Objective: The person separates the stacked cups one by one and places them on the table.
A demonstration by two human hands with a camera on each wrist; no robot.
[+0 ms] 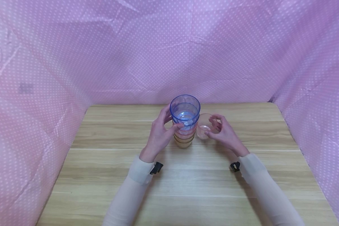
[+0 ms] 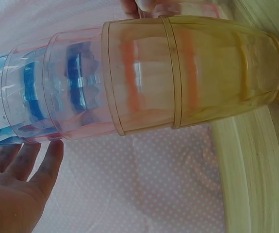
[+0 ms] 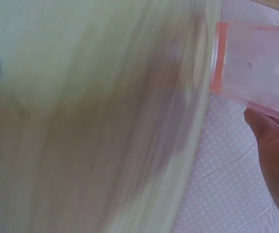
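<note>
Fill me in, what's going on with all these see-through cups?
A person is handling clear coloured cups at a wooden table. Their left hand holds the upper part of a nested stack, which stands upright with blue at the top, pink in the middle and amber at the bottom. Their right hand holds a single pink cup beside it, separate from the stack.

- stacked cups [image 1: 186,121]: glossy, see-through plastic
- pink cup [image 1: 205,126] at their 3 o'clock: smooth, clear plastic
- surface [image 1: 192,188]: smooth wood grain, faint sheen
- curtain [image 1: 183,53] at 12 o'clock: creased cloth
- sleeves [image 1: 127,197]: matt cloth
</note>
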